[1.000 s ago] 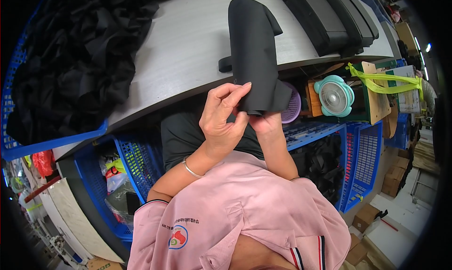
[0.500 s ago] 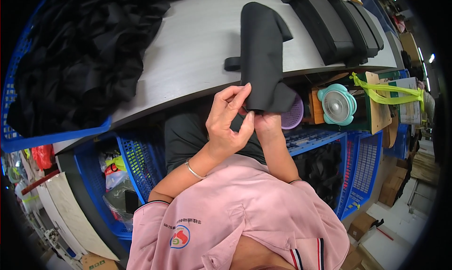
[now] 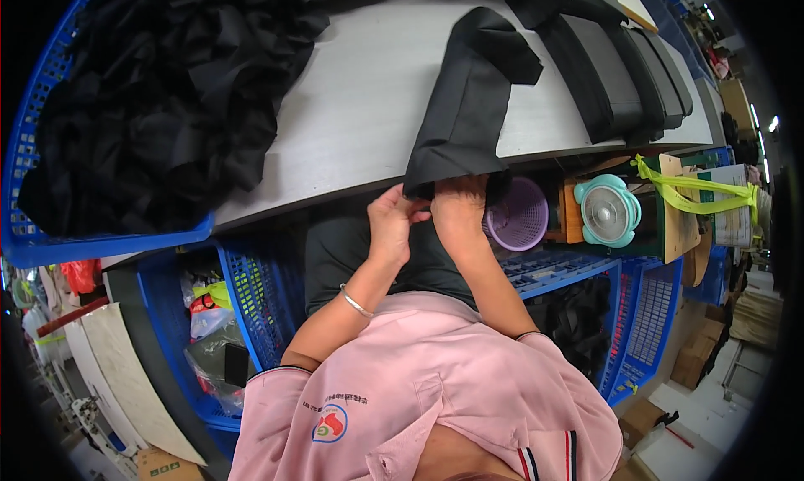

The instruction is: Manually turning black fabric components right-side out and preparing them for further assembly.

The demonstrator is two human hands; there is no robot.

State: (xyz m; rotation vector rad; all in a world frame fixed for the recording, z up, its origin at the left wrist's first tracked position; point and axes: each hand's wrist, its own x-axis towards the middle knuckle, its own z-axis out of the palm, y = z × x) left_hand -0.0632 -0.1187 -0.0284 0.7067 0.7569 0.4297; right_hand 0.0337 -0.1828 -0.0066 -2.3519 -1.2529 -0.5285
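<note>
- My left hand (image 3: 392,223) and right hand (image 3: 459,203) both pinch the near hem of the black fabric piece (image 3: 469,104), which drapes over the near edge of the grey table (image 3: 352,104).
- Left of the piece: blue crate (image 3: 33,230) of black fabric.
- Judgement: keep both grips level so the hem stays square.

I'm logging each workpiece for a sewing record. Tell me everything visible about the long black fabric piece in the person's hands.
The long black fabric piece looks like smooth, matte woven cloth, a narrow strip with a folded flap at its far end. It lies stretched across the grey table top, its near end hanging over the table's front edge. There the left hand and right hand grip it at its folded lower hem. Its far flap lies close to a row of black padded pieces; whether they touch is unclear.
</note>
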